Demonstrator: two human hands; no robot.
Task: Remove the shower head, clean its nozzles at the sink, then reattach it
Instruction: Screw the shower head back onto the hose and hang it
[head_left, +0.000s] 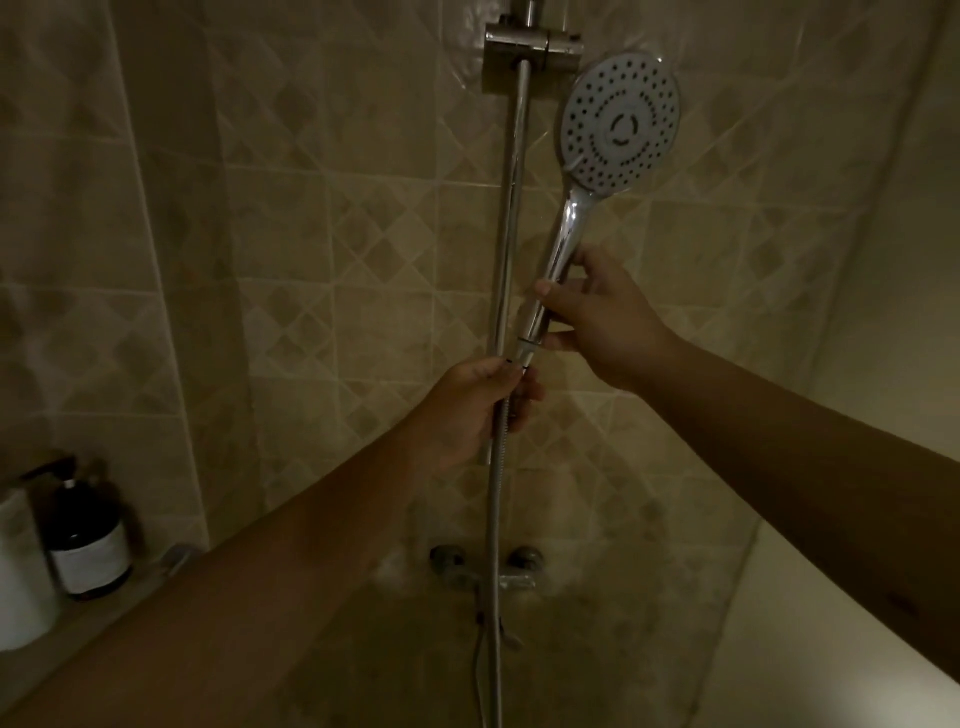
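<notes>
Right hand (602, 322) closed around the lower part of the chrome handle of a round, white-faced handheld shower head (621, 124), thumb across the front of the handle and fingers wrapped behind. Left hand (467, 410) just below and to the left, pinched shut on the metal end fitting of the flexible silver shower hose (494, 545), right where hose meets handle base. Both hands near each other, nearly touching, with the joint between hose and handle lying between them. Shower head held upright and slightly tilted, face turned toward the camera, off the metal slider bracket (535, 49) and just to the right of the vertical chrome riser rail (511, 208). Pale grey-white spray face, circular, dotted with rings of small dark nozzles around a central ring-shaped mark; shiny tapering chrome handle below, catching a bright highlight. Still joined to the hose as far as can be seen, though the exact state of the thread cannot be told in the dim light. Hose hanging straight down from the left hand, past the chrome wall mixer tap (488, 569) low on the beige diamond-patterned tiled wall (322, 234). Dark brown pump bottle with a white label (88, 540) standing on a ledge at far left.
</notes>
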